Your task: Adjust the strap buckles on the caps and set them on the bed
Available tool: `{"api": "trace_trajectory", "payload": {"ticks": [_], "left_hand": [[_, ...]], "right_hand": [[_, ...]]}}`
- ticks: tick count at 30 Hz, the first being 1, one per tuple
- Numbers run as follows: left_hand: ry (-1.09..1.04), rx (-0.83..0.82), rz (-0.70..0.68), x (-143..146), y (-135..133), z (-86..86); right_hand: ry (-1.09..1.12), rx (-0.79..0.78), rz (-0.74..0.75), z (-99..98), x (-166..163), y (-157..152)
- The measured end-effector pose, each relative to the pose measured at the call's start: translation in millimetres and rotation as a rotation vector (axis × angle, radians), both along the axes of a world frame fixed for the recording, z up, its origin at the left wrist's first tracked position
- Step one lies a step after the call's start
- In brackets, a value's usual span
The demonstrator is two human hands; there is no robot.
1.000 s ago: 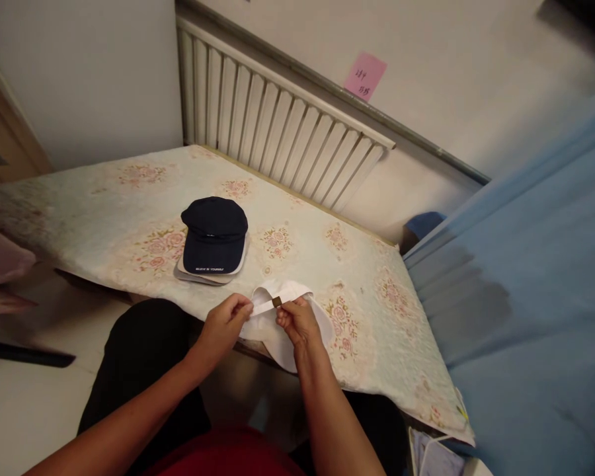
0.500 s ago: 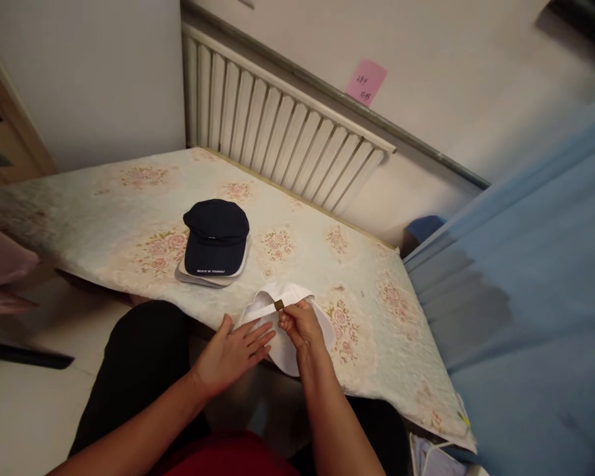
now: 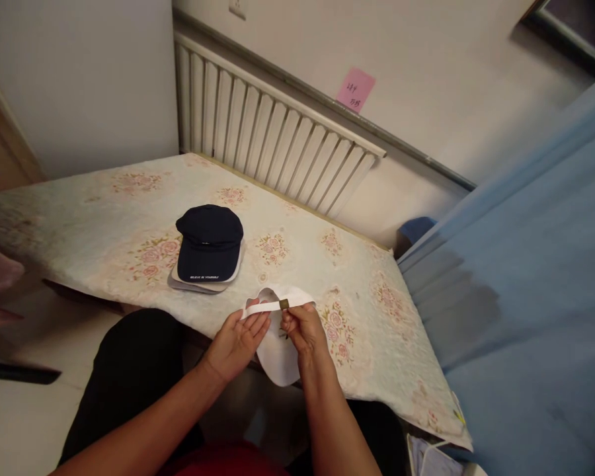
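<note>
A white fabric cap is between the person's two bare hands, at the near edge of a table covered with a pale cloth printed with pink roses. A smooth, rounded part of the cap points to six o'clock, overlapping the table edge; its opening lies on the twelve o'clock side. A narrow white fabric strap spans this opening, with a small, square, brown buckle toward its three o'clock end.

The right hand, at three o'clock of the cap, has thumb and forefinger clamped on the band just beside the buckle, the other fingers curled inward. The left hand, at nine o'clock, is palm up, its fingers extended and close together, with the strap crossing over them; whether its thumb presses the strap I cannot tell.

At ten to eleven o'clock from the white cap, near but apart, a navy-blue fabric cap lies on paler brims, its own lettered "BELIEVE IN YOURSELF" in white. A cream, ribbed radiator stands at twelve o'clock, a handwritten pink paper note is toward one, and a light-blue fabric curtain hangs near three.
</note>
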State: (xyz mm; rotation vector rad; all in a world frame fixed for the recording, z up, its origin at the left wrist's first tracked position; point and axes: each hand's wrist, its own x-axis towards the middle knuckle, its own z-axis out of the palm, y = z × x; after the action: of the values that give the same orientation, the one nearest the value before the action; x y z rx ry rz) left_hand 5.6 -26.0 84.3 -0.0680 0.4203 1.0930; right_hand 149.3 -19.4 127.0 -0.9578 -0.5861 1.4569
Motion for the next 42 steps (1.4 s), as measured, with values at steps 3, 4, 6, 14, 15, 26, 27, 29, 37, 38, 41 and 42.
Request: {"api": "trace_trajectory", "payload": {"ticks": [3, 4, 6, 14, 15, 26, 27, 29, 37, 38, 41, 42], "left_hand": [[-0.005, 0.028, 0.009, 3, 6, 20.0], [-0.005, 0.047, 0.01, 4, 8, 27.6], [-0.002, 0.098, -0.003, 6, 10, 42.8], [0.079, 0.334, -0.078, 21, 20, 87.7], [0.084, 0.349, -0.088, 24, 22, 89.4], [0.159, 0.382, -0.179, 58, 20, 80.0], [0.159, 0.39, -0.191, 61, 19, 80.6], [0.16, 0.412, -0.229, 67, 18, 82.3], [0.187, 0.441, -0.295, 89, 14, 91.4], [0.186, 0.444, -0.296, 90, 13, 92.9], [0.19, 0.439, -0.286, 94, 10, 96.7], [0.193, 0.427, -0.275, 95, 9, 97.6]], "right_hand": [[0.027, 0.036, -0.033, 7.8, 2, -1], [0.037, 0.047, -0.041, 10.6, 2, -1], [0.082, 0.075, -0.058, 16.2, 3, -3], [0.33, 0.202, -0.169, 36.4, 9, -9], [0.35, 0.206, -0.181, 36.8, 10, -9], [0.43, 0.213, -0.234, 22.9, 39, -17], [0.444, 0.214, -0.241, 23.4, 41, -18], [0.448, 0.197, -0.265, 24.5, 45, -21], [0.447, 0.191, -0.315, 20.2, 60, -31], [0.462, 0.192, -0.32, 20.4, 61, -32], [0.504, 0.208, -0.317, 23.5, 63, -37], [0.511, 0.216, -0.312, 24.8, 64, -39]]}}
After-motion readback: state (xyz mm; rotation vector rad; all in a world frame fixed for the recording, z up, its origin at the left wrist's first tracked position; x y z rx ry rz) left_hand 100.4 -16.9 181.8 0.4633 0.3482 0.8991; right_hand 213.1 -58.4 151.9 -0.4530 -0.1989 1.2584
